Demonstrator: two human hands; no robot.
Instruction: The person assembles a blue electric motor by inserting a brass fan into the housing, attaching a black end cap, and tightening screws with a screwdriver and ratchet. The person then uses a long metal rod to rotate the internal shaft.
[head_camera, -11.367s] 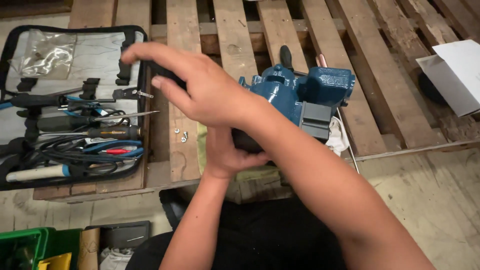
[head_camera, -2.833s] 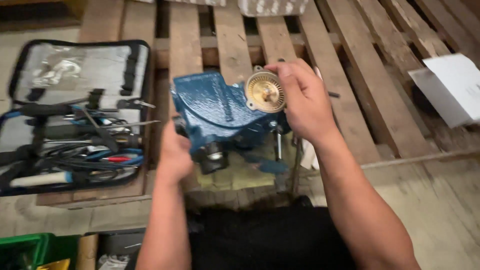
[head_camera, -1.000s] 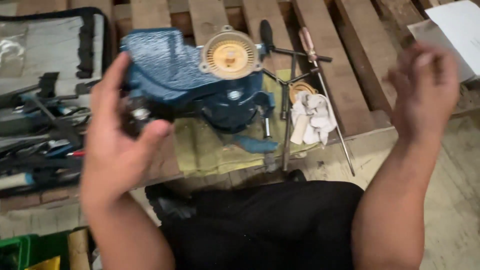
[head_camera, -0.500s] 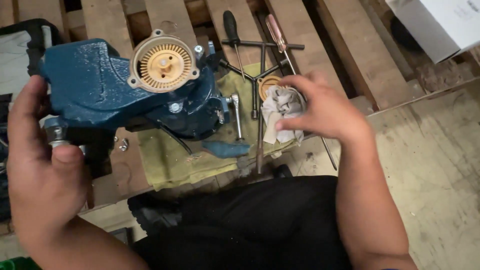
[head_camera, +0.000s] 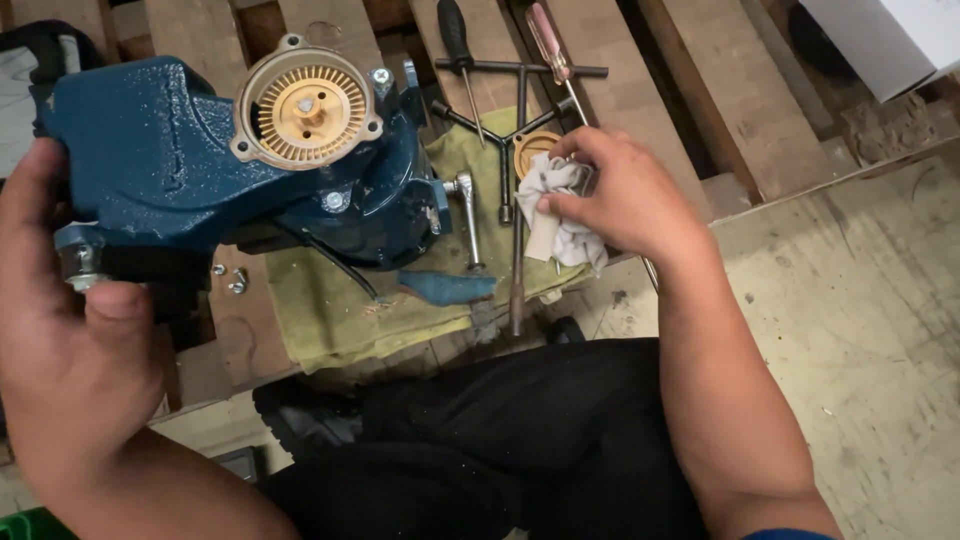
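A blue machine housing (head_camera: 180, 170) with a round tan finned part (head_camera: 306, 108) on top is tilted over a wooden pallet (head_camera: 640, 90). My left hand (head_camera: 70, 350) grips its left end, thumb by a metal fitting. My right hand (head_camera: 625, 195) is closed on a crumpled white rag (head_camera: 560, 215) beside a small round tan disc (head_camera: 533, 150). An olive cloth (head_camera: 350, 300) lies under the housing.
A three-arm wrench (head_camera: 505, 135), a black-handled screwdriver (head_camera: 458, 40), a clear-handled screwdriver (head_camera: 548, 45) and a ratchet (head_camera: 468, 225) lie on the pallet. A white box (head_camera: 890, 40) sits at top right. A tool case edge (head_camera: 25, 60) shows at top left. Concrete floor (head_camera: 860, 330) lies right.
The housing was turned so the finned part faces up. My right hand left the housing, swung right, then came down onto the white rag. The view shifted rightward.
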